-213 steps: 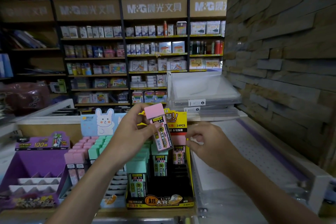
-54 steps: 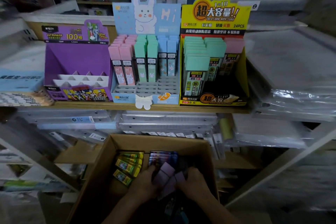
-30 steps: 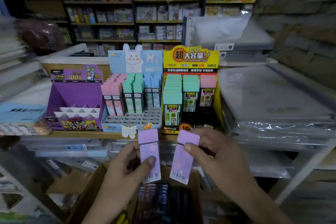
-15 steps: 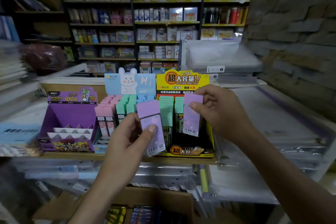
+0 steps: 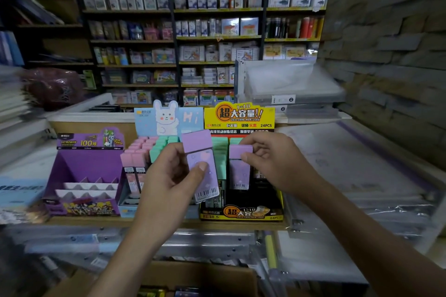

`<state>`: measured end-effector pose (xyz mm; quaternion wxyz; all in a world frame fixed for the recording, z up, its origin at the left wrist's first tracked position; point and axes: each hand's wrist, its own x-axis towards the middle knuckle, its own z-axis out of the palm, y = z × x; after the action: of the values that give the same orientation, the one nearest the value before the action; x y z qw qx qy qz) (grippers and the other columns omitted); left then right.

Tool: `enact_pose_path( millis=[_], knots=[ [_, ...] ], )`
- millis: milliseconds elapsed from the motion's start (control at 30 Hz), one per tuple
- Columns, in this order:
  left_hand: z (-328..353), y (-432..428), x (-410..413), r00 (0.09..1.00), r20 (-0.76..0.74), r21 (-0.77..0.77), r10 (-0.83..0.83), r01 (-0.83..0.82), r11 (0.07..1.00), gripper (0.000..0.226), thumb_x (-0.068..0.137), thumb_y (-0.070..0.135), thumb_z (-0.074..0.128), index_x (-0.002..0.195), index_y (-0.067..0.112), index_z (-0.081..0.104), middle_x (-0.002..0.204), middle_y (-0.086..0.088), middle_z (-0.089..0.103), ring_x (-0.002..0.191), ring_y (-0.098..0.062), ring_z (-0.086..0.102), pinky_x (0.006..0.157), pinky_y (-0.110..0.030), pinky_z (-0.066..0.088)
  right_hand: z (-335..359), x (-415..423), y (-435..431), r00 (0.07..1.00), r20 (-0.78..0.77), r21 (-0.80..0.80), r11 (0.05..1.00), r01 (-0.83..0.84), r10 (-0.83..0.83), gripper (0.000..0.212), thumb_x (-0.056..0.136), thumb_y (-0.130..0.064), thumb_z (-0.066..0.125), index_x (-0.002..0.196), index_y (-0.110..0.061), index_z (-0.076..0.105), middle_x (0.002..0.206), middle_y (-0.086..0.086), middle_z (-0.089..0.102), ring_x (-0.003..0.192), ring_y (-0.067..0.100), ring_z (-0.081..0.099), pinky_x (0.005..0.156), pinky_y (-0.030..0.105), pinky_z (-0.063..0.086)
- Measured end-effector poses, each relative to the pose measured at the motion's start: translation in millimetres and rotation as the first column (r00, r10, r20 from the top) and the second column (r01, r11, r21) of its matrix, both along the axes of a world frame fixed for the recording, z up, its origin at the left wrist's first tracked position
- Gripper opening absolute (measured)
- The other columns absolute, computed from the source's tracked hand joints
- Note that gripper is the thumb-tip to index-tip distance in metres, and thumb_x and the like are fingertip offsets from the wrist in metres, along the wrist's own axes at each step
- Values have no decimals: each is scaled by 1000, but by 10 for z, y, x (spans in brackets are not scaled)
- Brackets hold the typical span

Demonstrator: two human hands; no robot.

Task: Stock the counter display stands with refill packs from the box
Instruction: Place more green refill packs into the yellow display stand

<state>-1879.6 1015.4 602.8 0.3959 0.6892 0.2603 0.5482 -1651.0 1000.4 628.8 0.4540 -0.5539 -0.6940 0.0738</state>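
Observation:
My left hand (image 5: pixel 169 183) holds a purple refill pack (image 5: pixel 201 164) upright in front of the blue bunny stand (image 5: pixel 166 118), thumb pressed on its face. My right hand (image 5: pixel 272 164) pinches a second purple refill pack (image 5: pixel 239 171) by its cap, low inside the yellow display stand (image 5: pixel 241 116) beside the green packs (image 5: pixel 219 149). The cardboard box (image 5: pixel 198 277) sits open below the counter edge.
A purple stand (image 5: pixel 84 164) with white dividers is at the left. Pink packs (image 5: pixel 135 154) fill the bunny stand's left rows. Clear plastic folders (image 5: pixel 350 176) are stacked to the right, with a stone wall (image 5: pixel 391 55) beyond. Stocked shelves (image 5: pixel 205 38) fill the back.
Both hands came up from the box with a purple pack each. The right one has since dropped lower into the yellow stand, while the left stays raised in front of the stands.

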Motion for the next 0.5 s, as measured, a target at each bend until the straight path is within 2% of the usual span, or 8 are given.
enact_pose_path(
  millis=[167,267,400,500],
  knots=[
    [26,22,3,1000,-7,4,14,-14,1000,25,96,12,67,105,35,67,102,4,75,92,-24,69,80,-29,59,0,23,-15,999,5,-41,999,-32,32,13,85,-9,73,90,-21,72,75,11,65,64,26,58,66,42,53],
    [51,40,7,1000,-10,13,22,-22,1000,26,96,11,67,107,34,67,102,4,75,92,-25,69,80,-33,58,-30,24,-14,1000,15,-65,998,-23,24,14,86,-9,73,95,-19,70,79,13,65,70,29,60,69,43,54],
    [97,26,18,1000,6,26,6,-6,1000,27,95,8,67,105,33,68,101,1,75,94,-27,69,82,-38,58,-32,13,-24,998,52,-36,999,20,-18,25,83,-8,74,93,-25,59,76,7,58,61,23,54,59,34,48],
    [153,0,36,1000,-9,37,-5,5,999,28,95,8,67,107,33,68,99,1,75,93,-30,67,83,-40,56,-38,11,-19,995,84,-25,998,60,-58,23,80,-9,76,87,-25,61,76,1,61,60,16,57,59,29,49]
  ],
)
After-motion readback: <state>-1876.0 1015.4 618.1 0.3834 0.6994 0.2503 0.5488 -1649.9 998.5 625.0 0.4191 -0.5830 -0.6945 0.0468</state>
